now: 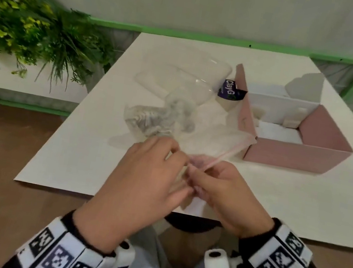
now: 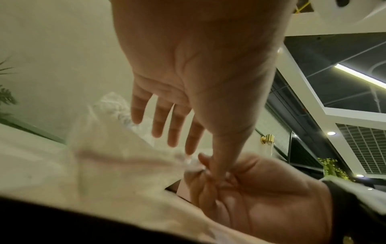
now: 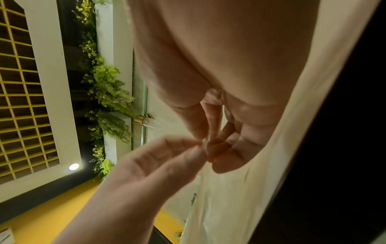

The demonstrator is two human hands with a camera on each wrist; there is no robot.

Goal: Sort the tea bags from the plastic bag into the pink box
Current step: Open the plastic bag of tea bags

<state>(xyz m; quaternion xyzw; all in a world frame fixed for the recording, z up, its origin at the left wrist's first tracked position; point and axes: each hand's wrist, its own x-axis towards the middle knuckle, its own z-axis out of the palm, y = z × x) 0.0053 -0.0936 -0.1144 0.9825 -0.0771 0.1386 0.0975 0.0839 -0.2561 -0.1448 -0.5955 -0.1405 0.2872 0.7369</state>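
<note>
Nearest the person, both hands meet over the front edge of the white desk (image 1: 72, 163), working at the mouth of the clear plastic bag (image 1: 205, 136). The left hand (image 1: 139, 183) pinches the bag's lip between thumb and forefinger while its other fingers fan out loosely, as the left wrist view shows. The right hand (image 1: 226, 193) has its fingers curled in tight, pinching the opposite lip right beside the pink zip strip (image 1: 223, 157). The two pinches nearly touch, so the seal is judged to be only just coming apart, and no tea bag has yet been taken out.

Beyond the hands, the bag stretches away across the desk, and the tea bags (image 1: 159, 117) sit bunched in its far left end, a crinkled silvery mass whose count cannot be told. Just to the right of the bag stands the pink box (image 1: 296, 154), open, its near left corner touching or nearly touching the bag's zip strip. Behind the bag lie clear plastic containers (image 1: 193, 71) and a small dark purple label (image 1: 229, 91).

The risks seem plain. A sharp tug on the zip could rip the thin film or jerk the whole bag forward, spilling its load off the desk's front edge. A pull toward the right might also nudge the light box out of place
</note>
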